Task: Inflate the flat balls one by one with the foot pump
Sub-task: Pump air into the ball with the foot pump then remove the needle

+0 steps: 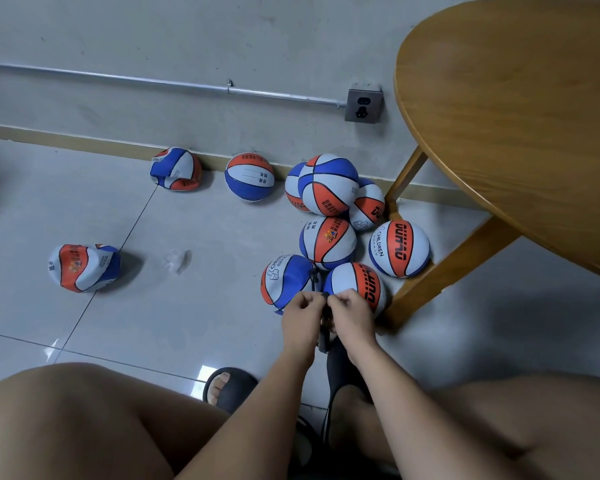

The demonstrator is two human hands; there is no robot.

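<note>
**Hose end pinched in both hands, flat balls off to the left**

Hands: the left hand (300, 318) and right hand (352, 315) meet knuckle to knuckle low over the floor (222, 317). Fingers are curled on both, and both pinch a small black fitting (326, 296) at the end of the hose (314, 280). It's too small to tell if that's a needle or a cap. The hose runs up past the fitting, across the nearest round balls. Can't tell if it's seated in a valve.

Foot pump (323, 341): dark body just below the hands, mostly hidden by them and by the black slipper (340, 372) on the right foot.

Balls:
- The round balls (328, 185) are piled from just beyond the fingertips back to the floor's far edge at the wall (187, 29), beside the table leg (440, 282).
- The near flat ball (84, 268) sits crumpled on open floor, well apart from the hands and to their left. Its long axis runs roughly left-right.
- The far flat ball (175, 169) is caved in at the floor's far edge, touching the skirting, left of the pile.

Judgement: the work that's left lies to the left, so the left hand is the nearer one for the fetch. The right hand can hold the fitting meanwhile. My guess is the near flat ball goes next. The risk is hose reach, so bring the ball to the pump, not the pump to the ball.
</note>
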